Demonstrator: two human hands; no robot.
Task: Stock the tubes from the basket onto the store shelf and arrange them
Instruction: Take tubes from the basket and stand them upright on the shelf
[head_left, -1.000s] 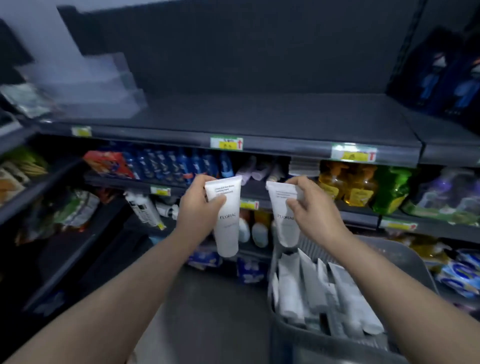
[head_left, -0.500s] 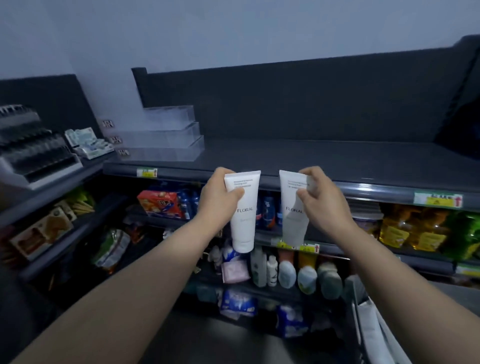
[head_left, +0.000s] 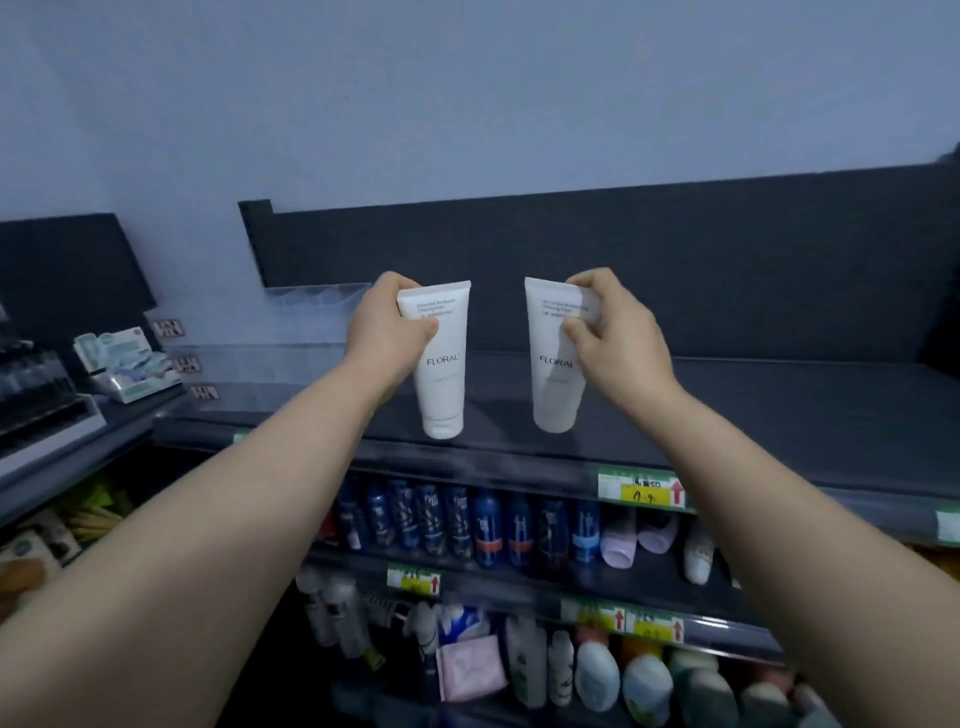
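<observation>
the left hand (head_left: 382, 332) pinches the crimped top of a white plastic "floral" tube (head_left: 439, 358), cap hanging down. the right hand (head_left: 615, 338) pinches a second white plastic "floral" tube (head_left: 553, 364) the same way. both tubes hang side by side, apart, above the dark grey top shelf (head_left: 727, 415).

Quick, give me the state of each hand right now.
Left hand: holding the left white tube near its crimped end.
Right hand: holding the right white tube the same way.
</observation>
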